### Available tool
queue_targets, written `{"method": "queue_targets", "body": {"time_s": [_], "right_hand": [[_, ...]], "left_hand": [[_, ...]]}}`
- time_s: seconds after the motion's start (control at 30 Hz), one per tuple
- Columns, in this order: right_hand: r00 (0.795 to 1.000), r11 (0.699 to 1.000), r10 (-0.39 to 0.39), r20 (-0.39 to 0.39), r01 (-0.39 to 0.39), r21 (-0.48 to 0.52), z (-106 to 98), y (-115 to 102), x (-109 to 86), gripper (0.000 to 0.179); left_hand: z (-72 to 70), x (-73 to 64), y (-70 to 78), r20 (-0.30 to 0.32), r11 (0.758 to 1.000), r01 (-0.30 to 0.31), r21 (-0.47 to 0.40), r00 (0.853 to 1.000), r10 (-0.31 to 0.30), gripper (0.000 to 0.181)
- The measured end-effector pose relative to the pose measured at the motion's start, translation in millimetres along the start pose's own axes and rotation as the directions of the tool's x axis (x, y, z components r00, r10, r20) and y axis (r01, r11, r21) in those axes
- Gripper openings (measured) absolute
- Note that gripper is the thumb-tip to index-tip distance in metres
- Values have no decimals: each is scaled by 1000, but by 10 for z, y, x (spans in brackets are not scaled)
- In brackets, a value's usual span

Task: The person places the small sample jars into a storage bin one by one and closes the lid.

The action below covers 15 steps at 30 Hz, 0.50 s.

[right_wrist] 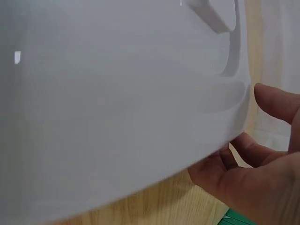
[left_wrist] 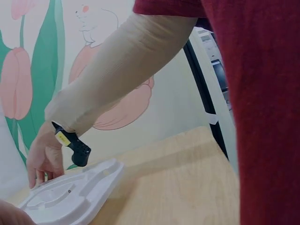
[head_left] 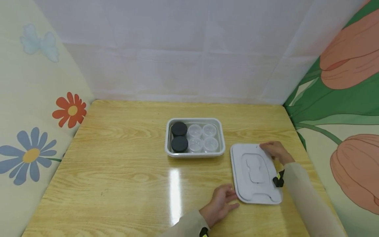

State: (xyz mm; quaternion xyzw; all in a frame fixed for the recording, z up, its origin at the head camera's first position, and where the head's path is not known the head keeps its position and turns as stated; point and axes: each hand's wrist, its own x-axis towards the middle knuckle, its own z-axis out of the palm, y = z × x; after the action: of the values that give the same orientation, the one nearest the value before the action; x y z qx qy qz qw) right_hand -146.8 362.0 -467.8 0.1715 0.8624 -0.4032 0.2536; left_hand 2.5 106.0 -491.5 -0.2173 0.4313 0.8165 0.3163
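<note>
A white plastic lid (head_left: 242, 177) with a raised moulded outline lies low over the right part of the table. My right hand (head_left: 276, 152) holds its far right corner; in the right wrist view the fingers (right_wrist: 213, 176) curl beneath the edge of the lid (right_wrist: 140, 103) and the thumb is by the corner. At the near left edge is my left hand (head_left: 220, 202), its fingers spread and reaching to the rim. Only a bit of the left hand (left_wrist: 14, 215) shows in the left wrist view. Whether the lid touches the table cannot be told.
Left of the lid, a white tray (head_left: 168, 141) stands mid-table, holding two black-topped jars (head_left: 179, 144) and several clear small cups (head_left: 210, 144). The wooden table (head_left: 112, 171) meets a white cloth wall (head_left: 160, 65) behind and printed flower panels at both sides.
</note>
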Motion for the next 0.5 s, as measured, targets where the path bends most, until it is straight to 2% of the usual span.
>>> {"method": "queue_targets", "body": {"time_s": [0.23, 0.5], "right_hand": [[999, 998, 0, 44, -4, 70, -95, -51, -72, 65], [994, 995, -77, 72, 72, 72, -276, -91, -160, 58]], "left_hand": [[-16, -31, 104, 33, 998, -57, -14, 998, 57, 48], [-40, -66, 314, 71, 997, -72, -37, 995, 74, 50]]}}
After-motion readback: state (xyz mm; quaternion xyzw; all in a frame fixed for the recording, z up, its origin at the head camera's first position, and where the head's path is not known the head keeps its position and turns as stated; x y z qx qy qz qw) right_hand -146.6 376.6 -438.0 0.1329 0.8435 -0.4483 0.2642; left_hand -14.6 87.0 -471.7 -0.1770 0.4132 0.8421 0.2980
